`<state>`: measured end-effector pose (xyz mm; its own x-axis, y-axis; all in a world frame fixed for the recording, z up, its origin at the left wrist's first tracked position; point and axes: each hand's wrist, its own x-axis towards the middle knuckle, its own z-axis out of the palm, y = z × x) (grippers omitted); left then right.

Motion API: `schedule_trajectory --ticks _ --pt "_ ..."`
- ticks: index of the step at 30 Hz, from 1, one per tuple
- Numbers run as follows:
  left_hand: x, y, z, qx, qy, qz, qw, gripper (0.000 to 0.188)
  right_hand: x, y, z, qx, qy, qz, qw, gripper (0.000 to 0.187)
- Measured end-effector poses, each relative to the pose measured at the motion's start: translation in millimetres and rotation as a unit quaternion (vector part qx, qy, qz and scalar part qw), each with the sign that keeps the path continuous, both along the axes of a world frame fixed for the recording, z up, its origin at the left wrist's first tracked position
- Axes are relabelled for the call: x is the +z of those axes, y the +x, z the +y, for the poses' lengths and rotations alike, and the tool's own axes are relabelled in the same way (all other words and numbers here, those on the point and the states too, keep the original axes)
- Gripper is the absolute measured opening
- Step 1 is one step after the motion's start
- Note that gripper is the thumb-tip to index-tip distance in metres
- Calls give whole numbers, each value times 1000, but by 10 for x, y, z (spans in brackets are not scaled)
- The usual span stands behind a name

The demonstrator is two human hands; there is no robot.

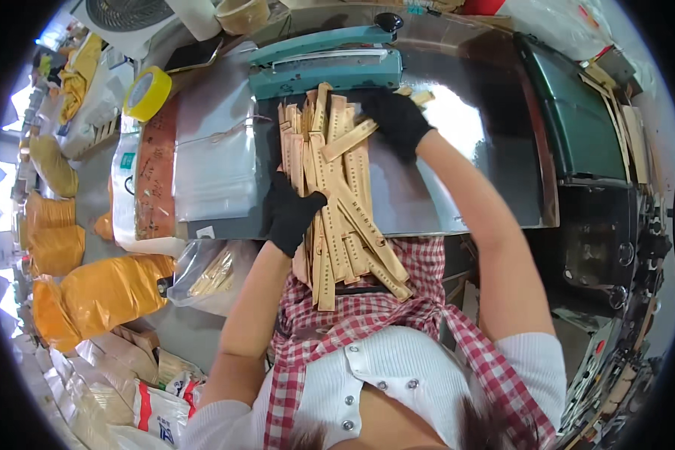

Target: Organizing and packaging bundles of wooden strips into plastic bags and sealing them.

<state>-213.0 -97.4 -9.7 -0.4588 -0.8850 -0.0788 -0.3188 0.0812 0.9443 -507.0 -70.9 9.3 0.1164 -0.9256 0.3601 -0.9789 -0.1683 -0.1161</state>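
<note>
A loose pile of flat tan strips, wood or bamboo by their look, [337, 180] with rows of dark marks lies across the dark table, its near ends hanging over the front edge above the checked apron. My left hand [294, 214], in a black glove, is closed around the pile's left side, thumb on top. On the right, my black-gloved right hand [401, 124] is closed over a few strips at the pile's far end; one strip [350, 140] slants out from under it to the left, and other ends stick out beyond it. Its fingertips are hidden.
A teal bag sealer [326, 71] stands behind the pile. Clear plastic bags [216, 161] lie on the left, near a yellow tape roll [148, 94] and a phone [193, 55]. A bag of strips [214, 274] hangs below the table's left front edge. A dark green case [574, 112] stands right.
</note>
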Motion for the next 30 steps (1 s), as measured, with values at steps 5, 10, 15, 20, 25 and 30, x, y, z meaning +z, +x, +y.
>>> schedule_trajectory --ticks 5,10,15,20,25,30 --pt "-120 68 3 47 -35 -33 998 80 221 -574 607 -140 209 66 965 27" --pt "323 3 78 30 16 -14 999 75 16 -132 512 -7 -40 50 998 40" --pt "184 82 67 34 5 -40 999 75 70 -135 -181 -38 77 -126 988 23" --pt "215 9 106 13 78 25 997 75 -3 -519 597 -276 260 -121 917 39" --pt "371 -511 38 -13 39 301 953 66 39 1350 676 -273 110 -513 807 50" --pt "336 -159 187 -127 110 168 971 71 210 1465 1148 -67 125 -810 568 49"
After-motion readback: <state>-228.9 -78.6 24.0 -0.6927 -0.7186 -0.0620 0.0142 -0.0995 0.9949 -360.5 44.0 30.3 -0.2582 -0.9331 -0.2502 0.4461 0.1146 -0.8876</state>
